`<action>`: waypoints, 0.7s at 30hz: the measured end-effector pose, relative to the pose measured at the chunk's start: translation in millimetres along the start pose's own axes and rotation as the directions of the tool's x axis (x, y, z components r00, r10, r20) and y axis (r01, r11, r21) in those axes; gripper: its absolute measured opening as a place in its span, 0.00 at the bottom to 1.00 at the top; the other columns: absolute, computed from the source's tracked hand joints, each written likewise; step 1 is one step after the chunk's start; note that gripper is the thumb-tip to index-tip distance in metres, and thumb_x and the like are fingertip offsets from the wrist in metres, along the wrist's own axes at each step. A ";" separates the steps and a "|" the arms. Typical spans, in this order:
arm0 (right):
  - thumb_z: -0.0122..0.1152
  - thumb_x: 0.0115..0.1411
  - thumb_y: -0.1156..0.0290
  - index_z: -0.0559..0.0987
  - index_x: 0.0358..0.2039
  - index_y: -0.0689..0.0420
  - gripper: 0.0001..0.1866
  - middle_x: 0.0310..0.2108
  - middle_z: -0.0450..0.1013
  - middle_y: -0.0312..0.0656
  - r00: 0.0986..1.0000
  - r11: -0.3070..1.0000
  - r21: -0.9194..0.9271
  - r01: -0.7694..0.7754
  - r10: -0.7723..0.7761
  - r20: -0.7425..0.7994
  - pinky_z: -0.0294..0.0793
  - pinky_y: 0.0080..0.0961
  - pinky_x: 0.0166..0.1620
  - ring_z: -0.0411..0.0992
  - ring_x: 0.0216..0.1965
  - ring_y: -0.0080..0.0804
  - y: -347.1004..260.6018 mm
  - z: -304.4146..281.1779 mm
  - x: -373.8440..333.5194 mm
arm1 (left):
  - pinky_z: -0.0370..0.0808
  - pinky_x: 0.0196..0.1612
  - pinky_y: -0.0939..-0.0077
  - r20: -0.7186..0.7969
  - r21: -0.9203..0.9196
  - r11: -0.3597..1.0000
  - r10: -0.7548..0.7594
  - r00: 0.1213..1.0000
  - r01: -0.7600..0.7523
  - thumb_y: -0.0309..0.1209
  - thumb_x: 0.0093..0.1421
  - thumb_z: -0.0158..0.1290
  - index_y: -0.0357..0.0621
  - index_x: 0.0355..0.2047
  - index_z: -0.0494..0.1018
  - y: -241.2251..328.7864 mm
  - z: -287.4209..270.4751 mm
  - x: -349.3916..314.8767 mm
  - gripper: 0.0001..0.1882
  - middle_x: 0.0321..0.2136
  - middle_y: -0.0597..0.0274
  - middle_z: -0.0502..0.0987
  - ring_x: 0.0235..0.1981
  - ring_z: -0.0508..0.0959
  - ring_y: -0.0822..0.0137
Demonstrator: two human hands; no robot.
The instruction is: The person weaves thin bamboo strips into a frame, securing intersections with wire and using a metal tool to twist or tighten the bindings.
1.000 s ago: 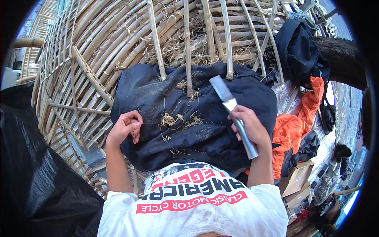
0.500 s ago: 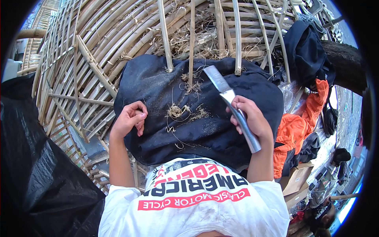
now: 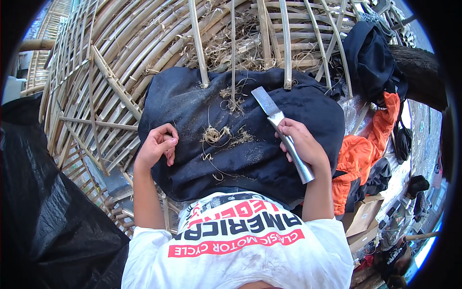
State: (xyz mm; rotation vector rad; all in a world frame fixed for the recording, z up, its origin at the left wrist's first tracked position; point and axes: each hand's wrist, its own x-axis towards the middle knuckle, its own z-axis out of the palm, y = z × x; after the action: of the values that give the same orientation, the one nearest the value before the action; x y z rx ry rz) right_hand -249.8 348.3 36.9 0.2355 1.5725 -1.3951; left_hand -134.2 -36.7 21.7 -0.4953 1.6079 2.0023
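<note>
Knife: one all-metal, silver knife with a broad, square-ended blade and a rounded handle (image 3: 276,118), slanting over your lap; its blade end appears between two strip ends, clear of both.
Right hand: yours (image 3: 301,142), closed around the knife's handle, blade pointing away from you.
Left hand: yours (image 3: 160,145), half curled and slack, well apart from the right; no object visible in it. Contact with the cloth below: cannot tell.
Lap cover: one black cloth (image 3: 187,108), creased and dusty, spread over your legs.
Strips: several long, pale, split-bamboo strips (image 3: 198,43), the nearer ends over the far part of the cloth; neither of your hands is on them.
Shavings: one tangle of thin, curled, straw-coloured shavings (image 3: 215,135), lying mid-cloth between your hands.
Change, last half second: slight; the blade end sits a little nearer to you, while your left hand, the strips and the shavings keep their arrangement.
Bearing on the work: a small shift of the tool only, by judgement; no strip is under the blade, so you appear to be between strokes.
Alongside, right: one orange-and-black fabric garment (image 3: 356,151), heaped.
</note>
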 end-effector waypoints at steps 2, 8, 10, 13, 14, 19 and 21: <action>0.48 0.67 0.62 0.72 0.38 0.57 0.11 0.32 0.67 0.34 1.000 1.000 -0.003 0.000 0.000 -0.005 0.69 0.18 0.20 0.68 0.25 0.17 -3.3 1.3 1.6 | 0.71 0.13 0.79 0.002 0.003 1.000 0.001 1.000 -0.001 0.28 0.62 0.56 0.38 0.34 0.68 -0.2 -0.4 -0.3 0.07 0.11 0.66 0.68 0.10 0.74 0.70; 0.48 0.66 0.62 0.71 0.37 0.58 0.12 0.33 0.68 0.35 0.995 0.995 0.033 0.096 -0.095 -0.029 0.69 0.18 0.20 0.68 0.25 0.18 -11.9 -0.6 5.6 | 0.70 0.12 0.78 -0.023 0.040 0.999 0.004 1.000 -0.004 0.28 0.61 0.56 0.37 0.36 0.67 0.7 4.3 0.3 0.10 0.11 0.66 0.67 0.08 0.70 0.71; 0.48 0.66 0.62 0.71 0.36 0.59 0.12 0.33 0.68 0.36 0.993 0.992 0.051 0.118 -0.116 -0.036 0.69 0.18 0.19 0.68 0.25 0.19 -10.1 -7.6 4.9 | 0.70 0.13 0.78 -0.027 0.036 0.999 -0.004 1.000 0.005 0.28 0.61 0.55 0.37 0.36 0.67 3.0 4.3 0.1 0.10 0.11 0.66 0.67 0.08 0.71 0.70; 0.47 0.66 0.63 0.71 0.36 0.60 0.12 0.34 0.69 0.39 0.984 0.982 0.094 0.161 -0.152 -0.093 0.69 0.18 0.19 0.68 0.24 0.19 -6.9 -13.0 1.8 | 0.74 0.17 0.80 0.078 0.010 0.998 -0.057 0.995 0.057 0.24 0.61 0.55 0.37 0.39 0.68 11.8 1.9 -3.1 0.09 0.16 0.66 0.73 0.15 0.76 0.73; 0.47 0.66 0.63 0.71 0.35 0.60 0.12 0.35 0.70 0.40 0.976 0.976 0.122 0.181 -0.163 -0.141 0.70 0.18 0.18 0.68 0.24 0.19 -5.3 -14.3 0.6 | 0.74 0.17 0.80 0.074 0.010 0.999 -0.050 0.996 0.050 0.24 0.61 0.55 0.37 0.39 0.68 16.0 2.3 -3.7 0.09 0.16 0.66 0.73 0.15 0.76 0.73; 0.42 0.67 0.62 0.69 0.34 0.60 0.13 0.37 0.71 0.46 0.949 0.955 0.144 0.261 -0.226 -0.220 0.71 0.17 0.17 0.69 0.24 0.21 3.3 -22.9 -3.4 | 0.73 0.24 0.84 0.270 0.191 0.980 -0.112 0.956 0.061 0.28 0.56 0.61 0.36 0.45 0.69 61.3 21.2 -4.7 0.18 0.23 0.65 0.75 0.24 0.76 0.77; 0.43 0.67 0.62 0.68 0.34 0.60 0.13 0.37 0.71 0.46 0.950 0.958 0.136 0.253 -0.219 -0.223 0.71 0.17 0.17 0.69 0.24 0.21 1.6 -23.5 -3.7 | 0.73 0.27 0.84 0.333 0.332 0.943 -0.125 0.935 0.007 0.31 0.52 0.64 0.37 0.45 0.71 84.2 32.5 -0.8 0.22 0.23 0.67 0.74 0.26 0.75 0.77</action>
State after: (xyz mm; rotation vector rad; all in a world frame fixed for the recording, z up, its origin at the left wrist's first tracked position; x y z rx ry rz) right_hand -259.3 370.2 35.3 0.3056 1.6991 -1.7373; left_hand -183.0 -18.7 95.4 -0.0584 1.6219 1.6158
